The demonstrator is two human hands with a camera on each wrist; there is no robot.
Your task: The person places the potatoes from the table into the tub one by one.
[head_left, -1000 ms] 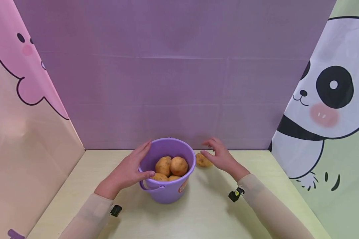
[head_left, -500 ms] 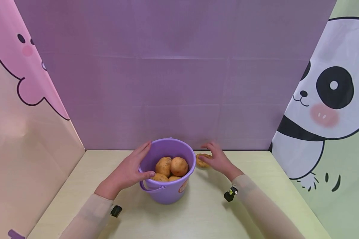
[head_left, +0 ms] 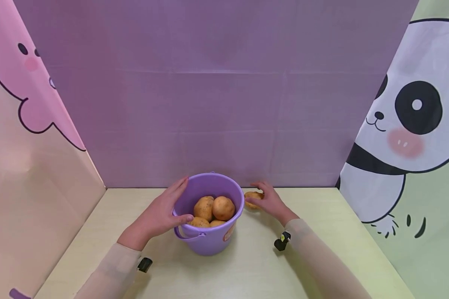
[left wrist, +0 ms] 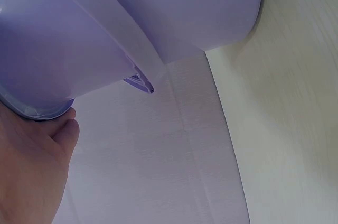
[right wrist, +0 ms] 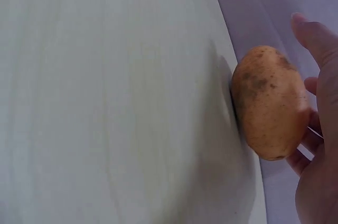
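A purple bucket [head_left: 209, 243] stands upright on the table, with several potatoes [head_left: 223, 208] visible inside. My left hand [head_left: 157, 214] holds its left side, the thumb lying over the near rim and the fingers along the left rim. In the left wrist view, part of this hand [left wrist: 31, 166] shows right at the bucket's edge [left wrist: 47, 39]. Just right of the bucket, a single potato [head_left: 251, 200] lies on the table. My right hand [head_left: 271, 202] is over its right side, thumb and fingers spread. The right wrist view shows the thumb apart from the potato [right wrist: 270, 102], with fingers behind it.
The pale wooden table [head_left: 224, 278] meets a purple backdrop [head_left: 224, 104] just behind the bucket and the loose potato. Side panels with a pink cartoon figure [head_left: 41, 112] and a panda [head_left: 415, 158] flank the table. The bucket's handle [head_left: 188, 237] hangs down at the front left.
My right hand has moved left and lower, closing in on the loose potato. The left hand and the bucket have stayed in place.
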